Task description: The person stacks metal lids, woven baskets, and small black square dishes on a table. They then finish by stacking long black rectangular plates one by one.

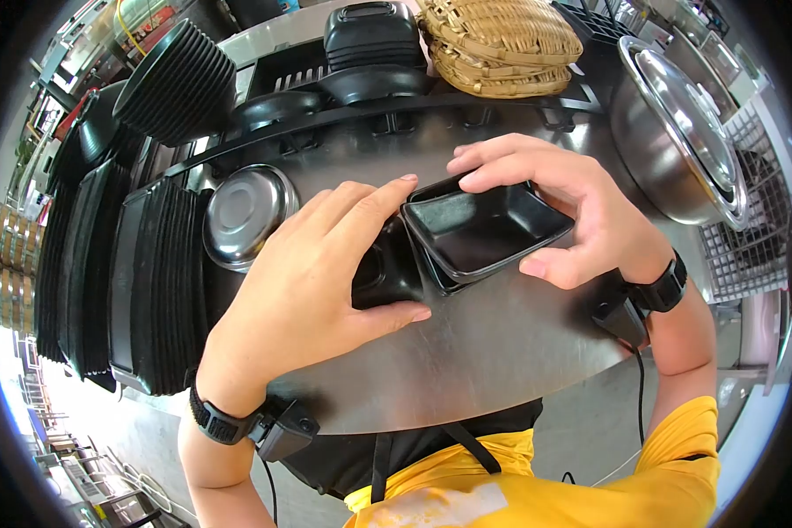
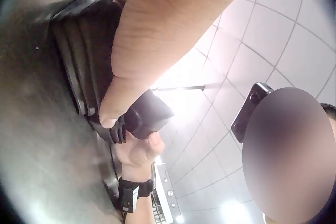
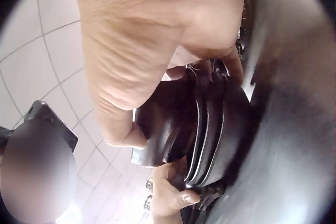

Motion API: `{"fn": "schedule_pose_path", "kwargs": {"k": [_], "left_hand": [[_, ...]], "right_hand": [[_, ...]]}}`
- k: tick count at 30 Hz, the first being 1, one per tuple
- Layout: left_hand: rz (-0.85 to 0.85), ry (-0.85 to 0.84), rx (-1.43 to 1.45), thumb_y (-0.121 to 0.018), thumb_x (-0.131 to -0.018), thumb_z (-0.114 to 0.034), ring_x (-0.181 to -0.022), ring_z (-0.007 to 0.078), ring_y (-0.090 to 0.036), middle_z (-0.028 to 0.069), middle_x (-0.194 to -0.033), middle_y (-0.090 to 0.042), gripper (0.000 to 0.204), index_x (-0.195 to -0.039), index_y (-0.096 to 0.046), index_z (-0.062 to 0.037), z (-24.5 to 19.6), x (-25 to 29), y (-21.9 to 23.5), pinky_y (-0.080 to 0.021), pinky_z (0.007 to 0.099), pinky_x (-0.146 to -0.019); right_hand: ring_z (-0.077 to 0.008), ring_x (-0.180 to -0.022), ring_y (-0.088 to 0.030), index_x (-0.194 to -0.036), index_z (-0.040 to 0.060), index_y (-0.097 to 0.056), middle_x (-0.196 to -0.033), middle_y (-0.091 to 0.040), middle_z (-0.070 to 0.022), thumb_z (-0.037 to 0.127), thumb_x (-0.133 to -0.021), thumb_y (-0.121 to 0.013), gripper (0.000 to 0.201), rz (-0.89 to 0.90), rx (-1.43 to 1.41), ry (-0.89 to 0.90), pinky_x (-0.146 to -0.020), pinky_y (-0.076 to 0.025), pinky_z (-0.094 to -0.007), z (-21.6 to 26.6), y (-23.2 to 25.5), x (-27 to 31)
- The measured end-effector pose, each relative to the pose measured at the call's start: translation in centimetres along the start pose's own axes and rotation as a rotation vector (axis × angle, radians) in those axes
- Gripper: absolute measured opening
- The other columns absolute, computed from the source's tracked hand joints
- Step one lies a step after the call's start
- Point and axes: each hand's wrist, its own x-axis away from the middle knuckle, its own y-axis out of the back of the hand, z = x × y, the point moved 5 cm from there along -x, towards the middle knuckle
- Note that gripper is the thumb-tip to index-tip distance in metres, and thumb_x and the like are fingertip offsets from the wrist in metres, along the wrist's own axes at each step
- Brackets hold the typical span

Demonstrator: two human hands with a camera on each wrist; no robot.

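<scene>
My right hand grips a black rectangular dish by its right end, thumb at the near side and fingers over the far rim. It sits slightly askew over a stack of similar black dishes, whose layered edges show in the right wrist view. To its left, a second group of black dishes is partly hidden under my left hand. That hand spans them with extended fingers and thumb; its thumb tip lies along the stacked dishes' side in the left wrist view. No other object shows in its fingers.
A round steel container stands left on the steel table, beside upright black trays. Black bowls, more black dishes and woven baskets line the back. A large lidded steel pot stands right.
</scene>
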Motion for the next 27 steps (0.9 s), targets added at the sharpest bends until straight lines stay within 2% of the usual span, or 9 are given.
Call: {"fn": "schedule_pose_path", "kwargs": {"k": [5, 8, 11, 16, 18, 19, 21, 25, 27], "left_hand": [[0.01, -0.009, -0.016, -0.09, -0.066, -0.024, -0.112, 0.0366, -0.058, 0.0178, -0.126, -0.059, 0.092, -0.145, -0.049, -0.0037, -0.1, 0.0, 0.0, -0.049, 0.0399, -0.096], [0.004, -0.013, -0.009, -0.09, -0.066, -0.025, -0.112, 0.0372, -0.058, 0.0181, -0.126, -0.059, 0.092, -0.145, -0.048, -0.0035, 0.0, 0.1, 0.0, -0.049, 0.0401, -0.096], [0.021, 0.004, 0.016, -0.09, -0.066, -0.026, -0.111, 0.0377, -0.059, 0.0183, -0.126, -0.058, 0.09, -0.143, -0.05, -0.0035, 0.1, 0.0, -0.1, -0.049, 0.0401, -0.095], [0.04, -0.025, 0.019, -0.089, -0.066, -0.027, -0.111, 0.0383, -0.059, 0.0188, -0.125, -0.059, 0.085, -0.137, -0.052, 0.0014, 0.4, 0.0, -0.2, -0.049, 0.0402, -0.095], [0.037, -0.034, 0.018, -0.09, -0.066, -0.028, -0.111, 0.0388, -0.058, 0.0195, -0.125, -0.059, 0.084, -0.135, -0.053, 0.0033, 0.4, 0.1, -0.2, -0.049, 0.0408, -0.096], [0.025, -0.043, -0.017, -0.09, -0.065, -0.029, -0.112, 0.0392, -0.058, 0.0202, -0.125, -0.059, 0.085, -0.134, -0.053, 0.0045, 0.3, 0.3, -0.2, -0.048, 0.0417, -0.097], [0.014, -0.053, -0.051, -0.09, -0.064, -0.03, -0.113, 0.0397, -0.057, 0.021, -0.124, -0.059, 0.086, -0.132, -0.053, 0.0057, 0.3, 0.4, -0.2, -0.047, 0.0425, -0.098], [0.021, -0.067, -0.077, -0.09, -0.062, -0.029, -0.114, 0.0392, -0.056, 0.0215, -0.124, -0.059, 0.089, -0.134, -0.052, 0.0047, 0.3, 0.4, -0.2, -0.045, 0.0435, -0.101], [0.023, -0.066, -0.073, -0.09, -0.062, -0.027, -0.114, 0.0384, -0.056, 0.021, -0.124, -0.059, 0.09, -0.136, -0.051, 0.0038, 0.2, 0.2, 0.0, -0.045, 0.0432, -0.101]], "right_hand": [[-0.0285, -0.131, -0.051, -0.125, 0.0084, -0.068, -0.138, -0.057, -0.0136, 0.012, -0.067, -0.081, 0.059, -0.031, 0.092, -0.004, -0.112, -0.038, -0.0404, 0.2, -0.2, 0.0], [-0.0319, -0.135, -0.047, -0.108, 0.0104, -0.075, -0.135, -0.06, -0.0149, 0.011, -0.066, -0.082, 0.043, 0.014, 0.154, -0.017, -0.113, -0.036, -0.0443, 0.1, -0.2, 0.0], [-0.0359, -0.133, -0.05, -0.083, 0.0088, -0.076, -0.132, -0.063, -0.0157, 0.004, -0.065, -0.08, 0.018, 0.042, 0.226, 0.142, -0.112, -0.039, -0.0476, 1.0, -0.2, -0.2], [-0.041, -0.134, -0.049, -0.083, 0.0086, -0.076, -0.13, -0.062, -0.0177, 0.0, -0.06, -0.078, 0.024, -0.041, 0.143, 0.137, -0.111, -0.038, -0.0524, 1.1, 0.5, 0.0], [-0.0325, -0.128, -0.055, -0.085, 0.0097, -0.076, -0.132, -0.063, -0.0137, 0.0, -0.067, -0.08, 0.02, -0.046, 0.234, 0.113, -0.109, -0.042, -0.0424, 0.9, 0.5, 0.0], [-0.0325, -0.128, -0.055, -0.085, 0.0097, -0.076, -0.132, -0.063, -0.0137, 0.0, -0.067, -0.08, 0.02, -0.046, 0.234, 0.113, -0.109, -0.042, -0.0424, 0.9, 0.6, 0.0], [-0.0313, -0.133, -0.052, -0.087, 0.0098, -0.076, -0.141, -0.057, -0.0139, 0.004, -0.069, -0.082, 0.02, 0.05, 0.22, 0.01, -0.111, -0.039, -0.0412, 0.5, 0.2, 0.0], [-0.0317, -0.137, -0.047, -0.088, 0.01, -0.075, -0.149, -0.048, -0.0149, 0.01, -0.069, -0.084, 0.02, 0.069, 0.182, 0.014, -0.113, -0.037, -0.0417, 0.6, 0.2, 0.0], [-0.0318, -0.139, -0.045, -0.102, 0.0093, -0.074, -0.152, -0.044, -0.0159, 0.015, -0.07, -0.085, 0.035, 0.153, 0.148, 0.01, -0.114, -0.036, -0.0426, 0.2, -0.1, 0.2]]}}
